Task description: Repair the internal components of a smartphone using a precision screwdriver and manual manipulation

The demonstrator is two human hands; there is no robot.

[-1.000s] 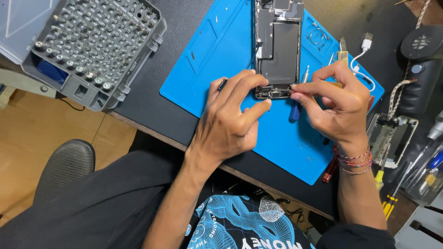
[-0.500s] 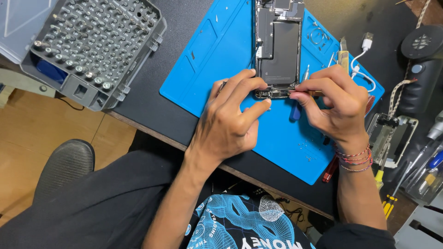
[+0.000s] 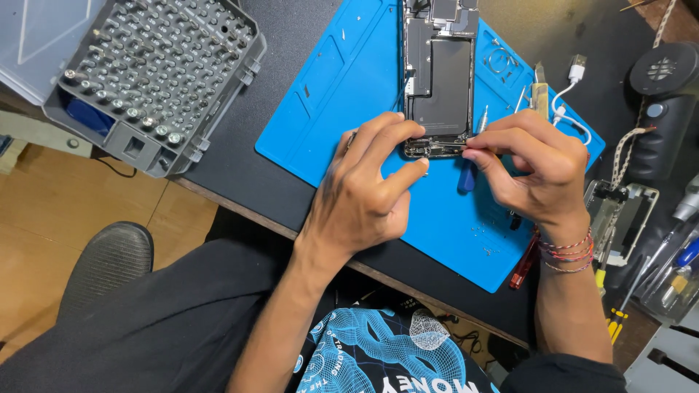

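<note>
Head view: the opened phone [image 3: 439, 76] lies flat on the blue mat [image 3: 342, 94], its lower edge right at the fingertips of both hands. The left hand [image 3: 368, 189] presses curled fingers on that edge, its grip closed on the frame. The right hand [image 3: 535, 171] pinches something thin, probably tweezers, too small to tell. The phone looks light, stiff and fragile inside; it seems best held by its metal rim, not the exposed parts. A bit tray [image 3: 156, 73] sits well apart, left of the grip.
</note>
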